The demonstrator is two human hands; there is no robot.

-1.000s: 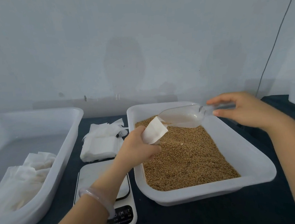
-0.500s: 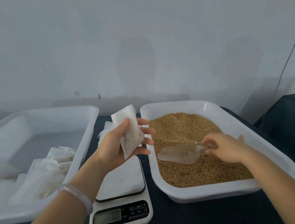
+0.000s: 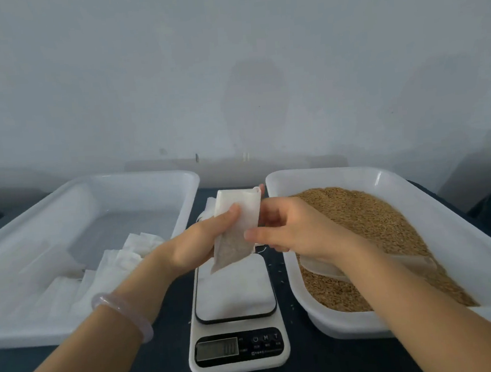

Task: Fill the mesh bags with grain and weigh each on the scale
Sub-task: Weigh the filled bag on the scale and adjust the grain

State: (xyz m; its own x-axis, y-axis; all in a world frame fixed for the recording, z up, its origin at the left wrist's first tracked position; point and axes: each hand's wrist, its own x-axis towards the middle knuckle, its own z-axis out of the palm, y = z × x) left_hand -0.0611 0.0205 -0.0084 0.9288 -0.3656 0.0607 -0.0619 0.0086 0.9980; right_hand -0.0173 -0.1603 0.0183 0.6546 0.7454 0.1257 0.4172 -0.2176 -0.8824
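A white mesh bag [image 3: 236, 227] with grain in its lower part is held upright above the scale [image 3: 236, 310]. My left hand [image 3: 196, 245] grips its left side, thumb across the front. My right hand [image 3: 289, 229] pinches the bag's right edge. The scale's white platform is bare and its display is lit. To the right, a white tray [image 3: 480, 270] holds brown grain [image 3: 367, 223]. A clear plastic scoop [image 3: 415, 263] lies on the grain, partly hidden under my right forearm.
A second white tray [image 3: 49, 207] on the left holds several white bags [image 3: 121, 260]. More white bags [image 3: 209, 207] lie on the dark table behind the scale. A few grains are scattered on the table. A pale wall stands close behind.
My right hand let go of the scoop, which now lies on the grain, and came left to pinch the bag. My left hand brought the bag over the scale.
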